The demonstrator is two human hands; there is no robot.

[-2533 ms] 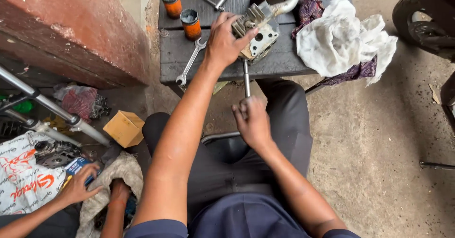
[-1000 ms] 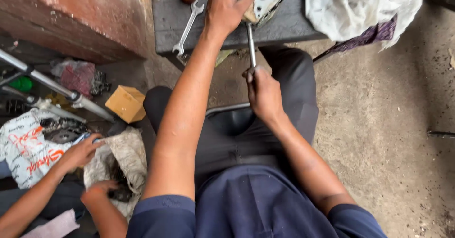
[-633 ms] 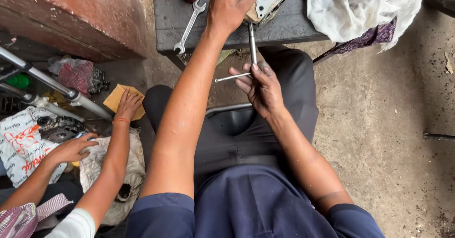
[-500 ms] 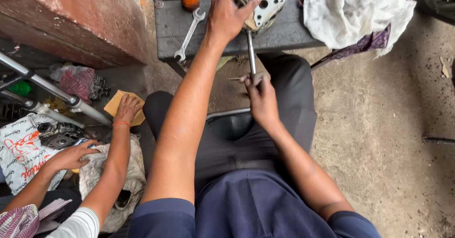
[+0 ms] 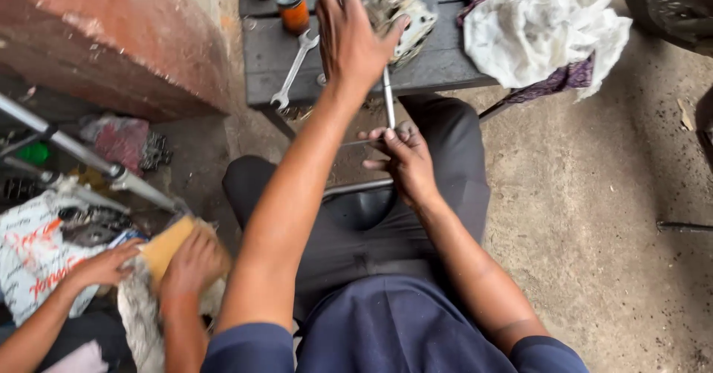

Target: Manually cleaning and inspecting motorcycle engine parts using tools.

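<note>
My left hand (image 5: 355, 37) clamps the grey metal engine part (image 5: 401, 13) at twelve o'clock while my right hand (image 5: 405, 161) grips the long steel T-handle wrench (image 5: 388, 98).

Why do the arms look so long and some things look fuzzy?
In the head view, the camera sits close above, so the left hand and right hand look stretched along the arms. The light is soft and even, without hard shadows or glare. The white cloth looks a bit washed out, and the other person's hands at the lower left are slightly blurred.
</note>
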